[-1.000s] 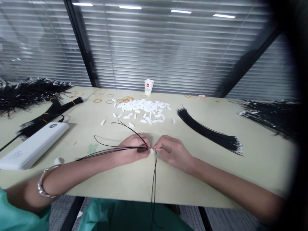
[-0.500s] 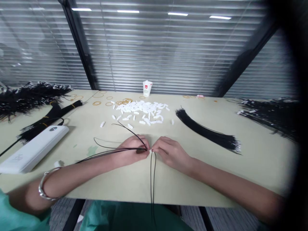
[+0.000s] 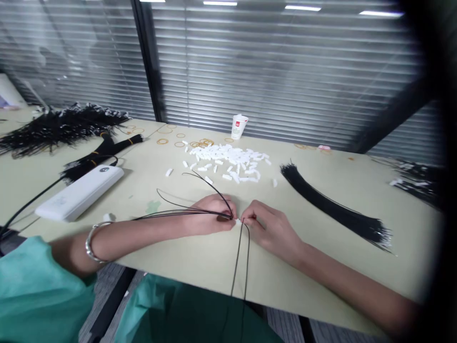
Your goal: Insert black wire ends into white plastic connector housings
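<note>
My left hand (image 3: 209,220) is closed round several thin black wires (image 3: 167,213), whose loose ends fan out over the wrist and up toward the back. A tiny white connector (image 3: 238,221) pokes out at its fingertips, partly hidden. Close beside it, my right hand (image 3: 274,231) pinches a thin black wire (image 3: 247,267) between thumb and forefinger. Two strands drop from that pinch past the table's front edge. The fingertips of both hands are a small gap apart, and whether the wire enters the connector I cannot tell.
Loose white connectors (image 3: 232,155) lie heaped behind my hands, near rubber bands (image 3: 206,142) and a paper cup (image 3: 238,127). To the right is a black wire bundle (image 3: 332,202). A white power bank (image 3: 80,193), tied bundles (image 3: 94,157) and a wire pile (image 3: 64,126) occupy the left.
The view has swung left and tilted, so the table sits further right in it. My fingertips have parted slightly; both hands keep their wires.
</note>
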The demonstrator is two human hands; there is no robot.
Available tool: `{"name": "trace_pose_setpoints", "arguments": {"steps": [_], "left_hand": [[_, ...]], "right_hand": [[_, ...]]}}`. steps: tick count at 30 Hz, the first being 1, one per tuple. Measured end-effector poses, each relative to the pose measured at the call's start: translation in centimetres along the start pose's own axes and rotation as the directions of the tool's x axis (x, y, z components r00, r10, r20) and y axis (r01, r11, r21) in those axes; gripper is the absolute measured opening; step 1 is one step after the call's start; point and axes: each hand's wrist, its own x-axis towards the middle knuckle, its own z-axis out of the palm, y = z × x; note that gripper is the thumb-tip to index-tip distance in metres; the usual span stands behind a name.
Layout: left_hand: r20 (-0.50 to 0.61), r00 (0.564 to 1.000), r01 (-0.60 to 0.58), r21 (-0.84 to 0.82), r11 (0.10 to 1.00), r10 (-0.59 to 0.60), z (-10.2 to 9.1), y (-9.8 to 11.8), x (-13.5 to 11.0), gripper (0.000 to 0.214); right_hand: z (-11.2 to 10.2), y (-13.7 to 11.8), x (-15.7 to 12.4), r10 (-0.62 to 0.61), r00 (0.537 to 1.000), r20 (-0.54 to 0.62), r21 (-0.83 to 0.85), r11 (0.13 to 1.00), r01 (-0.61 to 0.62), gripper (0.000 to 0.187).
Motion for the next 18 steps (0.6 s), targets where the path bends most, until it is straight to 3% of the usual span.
{"name": "trace_pose_setpoints", "arguments": {"steps": [9,18], "left_hand": [[0.003,0.999,-0.052,0.011,0.999,0.052,0.1,0.0,0.0,0.002],[0.019,0.999,-0.052,0.097,0.994,0.05,0.5,-1.0,-0.3,0.017]], "right_hand": [[0.8,0.0,0.6,0.05,0.998,0.037,-0.025,0.999,-0.049,0.015],[0.0,0.3,0.4,0.117,0.993,0.033,0.103,0.987,-0.12,0.01]]}}
